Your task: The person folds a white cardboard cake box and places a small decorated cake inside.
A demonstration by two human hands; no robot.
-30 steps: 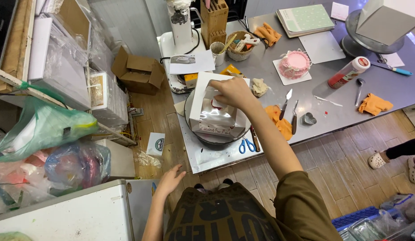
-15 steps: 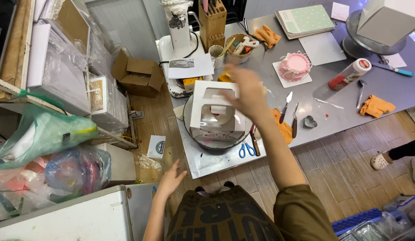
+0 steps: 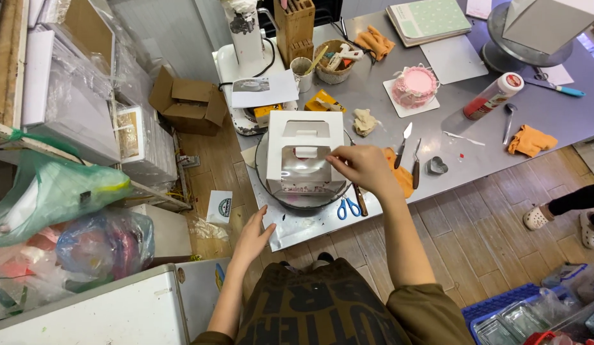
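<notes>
One white cake box (image 3: 304,152); two hands

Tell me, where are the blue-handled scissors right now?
In the head view, the blue-handled scissors lie on the metal table's near edge, just below the right hand and beside the white cake box.
</notes>
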